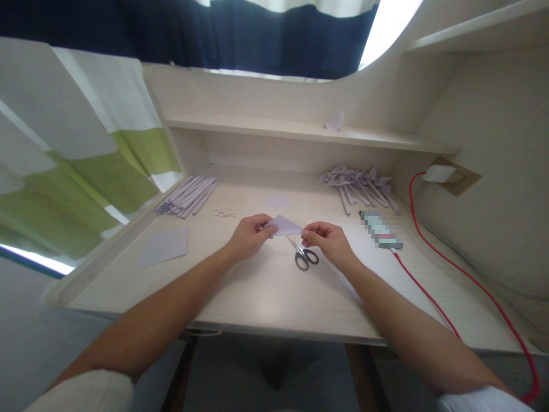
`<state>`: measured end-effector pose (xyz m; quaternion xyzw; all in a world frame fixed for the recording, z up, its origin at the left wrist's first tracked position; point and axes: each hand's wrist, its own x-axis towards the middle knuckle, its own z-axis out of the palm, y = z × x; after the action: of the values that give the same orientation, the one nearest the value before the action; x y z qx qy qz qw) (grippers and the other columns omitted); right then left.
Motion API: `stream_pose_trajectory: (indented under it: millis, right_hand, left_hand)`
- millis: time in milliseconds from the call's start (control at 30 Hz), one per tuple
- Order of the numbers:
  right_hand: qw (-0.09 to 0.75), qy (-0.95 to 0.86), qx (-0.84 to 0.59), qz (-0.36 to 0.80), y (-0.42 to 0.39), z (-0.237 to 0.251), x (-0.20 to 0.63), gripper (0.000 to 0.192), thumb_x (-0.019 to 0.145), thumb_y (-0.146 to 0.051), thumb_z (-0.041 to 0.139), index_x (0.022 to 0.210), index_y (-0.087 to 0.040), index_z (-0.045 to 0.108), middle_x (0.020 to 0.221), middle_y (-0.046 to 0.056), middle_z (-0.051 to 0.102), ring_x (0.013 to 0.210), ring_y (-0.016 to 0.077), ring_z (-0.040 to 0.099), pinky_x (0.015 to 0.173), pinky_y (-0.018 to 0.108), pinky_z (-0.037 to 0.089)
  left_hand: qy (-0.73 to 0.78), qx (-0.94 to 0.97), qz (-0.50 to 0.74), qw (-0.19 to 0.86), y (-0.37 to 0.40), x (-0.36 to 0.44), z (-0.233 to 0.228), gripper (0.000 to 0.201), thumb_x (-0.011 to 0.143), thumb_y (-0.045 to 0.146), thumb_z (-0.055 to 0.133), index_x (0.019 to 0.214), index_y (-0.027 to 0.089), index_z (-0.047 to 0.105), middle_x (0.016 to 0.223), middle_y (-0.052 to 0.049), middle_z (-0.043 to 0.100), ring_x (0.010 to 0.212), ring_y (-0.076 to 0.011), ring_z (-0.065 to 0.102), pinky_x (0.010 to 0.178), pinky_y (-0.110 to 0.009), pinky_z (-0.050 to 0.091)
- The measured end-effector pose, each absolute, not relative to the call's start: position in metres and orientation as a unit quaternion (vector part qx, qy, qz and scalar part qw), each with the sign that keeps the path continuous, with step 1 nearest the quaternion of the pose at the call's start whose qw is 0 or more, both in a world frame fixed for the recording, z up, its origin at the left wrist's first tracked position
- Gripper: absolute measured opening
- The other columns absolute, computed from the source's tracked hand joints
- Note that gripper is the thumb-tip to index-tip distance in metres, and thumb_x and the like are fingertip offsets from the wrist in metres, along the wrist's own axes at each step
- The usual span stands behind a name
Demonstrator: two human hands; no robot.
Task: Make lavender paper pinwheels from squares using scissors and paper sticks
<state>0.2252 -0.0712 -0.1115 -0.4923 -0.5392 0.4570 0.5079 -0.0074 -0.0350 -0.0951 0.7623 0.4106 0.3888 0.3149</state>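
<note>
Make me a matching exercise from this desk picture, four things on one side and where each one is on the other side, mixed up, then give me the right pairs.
Things:
1. scissors
2. folded paper triangle
3. red cable
4. rolled paper sticks

Places:
A. far left of the desk, by the striped curtain
B. held between the left hand and right hand
C. flat on the desk just below the hands
D. along the right side, up to the wall socket

Pairs: 1-C, 2-B, 3-D, 4-A

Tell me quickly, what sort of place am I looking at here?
Probably a home study desk used for paper craft: a pale wooden desk with a built-in shelf, dark blue curtains behind, and both hands folding a pale lilac paper triangle above grey-handled scissors.
</note>
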Motion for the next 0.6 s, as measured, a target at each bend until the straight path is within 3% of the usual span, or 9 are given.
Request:
stream_pose_trajectory:
  millis: [600]
  right_hand:
    - [0.518, -0.547, -0.488, 0.440, -0.0678, -0.1189, 0.2287, 0.032, 0.072, -0.043, 0.080, 0.084, -0.015, 0.070, 0.069, 0.005, 0.071, 0.063, 0.0168, 0.067, 0.065, 0.032, 0.057]
  left_hand:
    - [0.417, 0.747, 0.402, 0.326, -0.0356, -0.0060, -0.0949, 0.023, 0.084, 0.034, 0.060, 0.079, 0.015, 0.072, 0.073, -0.003, 0.067, 0.072, -0.0157, 0.059, 0.065, -0.024, 0.045]
